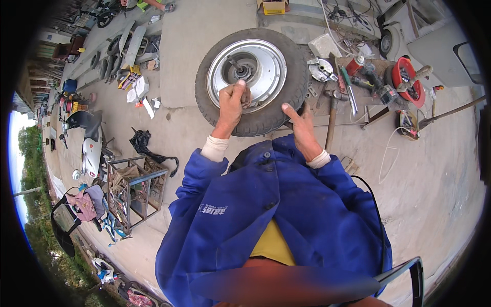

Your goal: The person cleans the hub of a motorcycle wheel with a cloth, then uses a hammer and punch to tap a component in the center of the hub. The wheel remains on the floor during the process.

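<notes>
In front of me a wheel with a black tyre (206,97) and a silver rim (273,66) is tipped up toward my body. A short axle (233,63) sticks out of its hub. My left hand (231,106) is closed over the rim's near side, just below the hub, thumb pointing up. What lies in its curled fingers, if anything, is hard to make out. At the tyre's near right edge, my right hand (302,128) grips it, thumb on the sidewall and fingers mostly hidden behind the rubber.
To the right lie a silver brake plate (321,69), a hammer (332,115), a red spray can (354,65), a cordless power tool (381,89) and a red bowl (420,94) of parts. A metal rack (135,194) and a white scooter (92,151) stand left. Another person's arm (156,4) shows far off.
</notes>
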Tool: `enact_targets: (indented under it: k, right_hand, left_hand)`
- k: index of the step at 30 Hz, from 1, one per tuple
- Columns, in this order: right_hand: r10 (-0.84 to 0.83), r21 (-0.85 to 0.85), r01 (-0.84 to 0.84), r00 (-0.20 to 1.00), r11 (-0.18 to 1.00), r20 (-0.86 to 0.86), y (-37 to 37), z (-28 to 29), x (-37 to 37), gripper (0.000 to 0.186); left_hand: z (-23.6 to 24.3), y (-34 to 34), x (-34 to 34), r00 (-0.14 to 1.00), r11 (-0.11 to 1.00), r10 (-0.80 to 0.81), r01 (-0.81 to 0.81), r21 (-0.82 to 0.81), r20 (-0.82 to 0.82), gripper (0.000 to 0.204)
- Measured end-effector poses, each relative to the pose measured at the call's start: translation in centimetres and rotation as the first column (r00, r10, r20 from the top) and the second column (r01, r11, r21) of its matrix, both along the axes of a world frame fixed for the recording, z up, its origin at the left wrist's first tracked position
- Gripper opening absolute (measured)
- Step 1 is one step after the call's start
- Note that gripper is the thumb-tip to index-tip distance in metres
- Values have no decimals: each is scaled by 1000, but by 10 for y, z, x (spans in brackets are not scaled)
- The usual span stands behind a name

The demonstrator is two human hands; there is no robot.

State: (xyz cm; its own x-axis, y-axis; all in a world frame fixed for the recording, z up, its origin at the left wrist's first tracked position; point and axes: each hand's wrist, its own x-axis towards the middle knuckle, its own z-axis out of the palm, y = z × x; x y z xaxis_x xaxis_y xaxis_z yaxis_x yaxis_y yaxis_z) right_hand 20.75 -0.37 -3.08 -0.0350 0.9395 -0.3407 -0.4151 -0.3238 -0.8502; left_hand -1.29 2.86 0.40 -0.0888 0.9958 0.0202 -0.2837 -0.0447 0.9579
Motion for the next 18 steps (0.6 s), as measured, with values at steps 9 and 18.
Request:
enact_targets:
  k: [9, 18]
  right_hand:
    - [66, -13, -66, 998, 998, 0, 31, 12, 18, 90]
    - [49, -53, -48, 998, 997, 25, 15, 20, 7, 90]
  left_hand:
    - [9, -5, 16, 955, 955, 297, -296, -25, 20, 47]
    - [-3, -11, 2, 952, 948, 304, -299, 105, -36, 38]
